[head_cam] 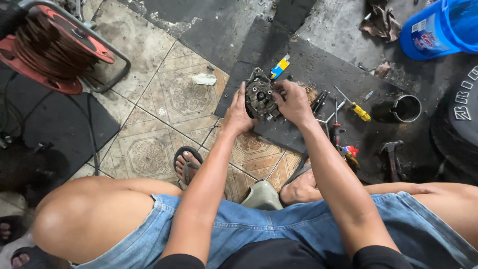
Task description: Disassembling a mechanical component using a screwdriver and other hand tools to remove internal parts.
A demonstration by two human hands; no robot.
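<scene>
A dark, greasy round motor part (260, 94) stands on edge at the near rim of a black rubber mat (318, 65). My left hand (238, 110) grips its left side and steadies it. My right hand (293, 101) is closed over its right side, fingertips pressed on the face of the part. Just behind the part lies a small yellow and blue tool (280, 67). I sit low, knees apart, in denim shorts and sandals.
Screwdrivers (354, 106) and other hand tools lie on the mat to the right, with a hammer (392, 152), a black cup (407, 108), a blue bucket (440, 27) and a tyre (460, 124). A red cable reel (52, 47) stands at far left on the tiled floor.
</scene>
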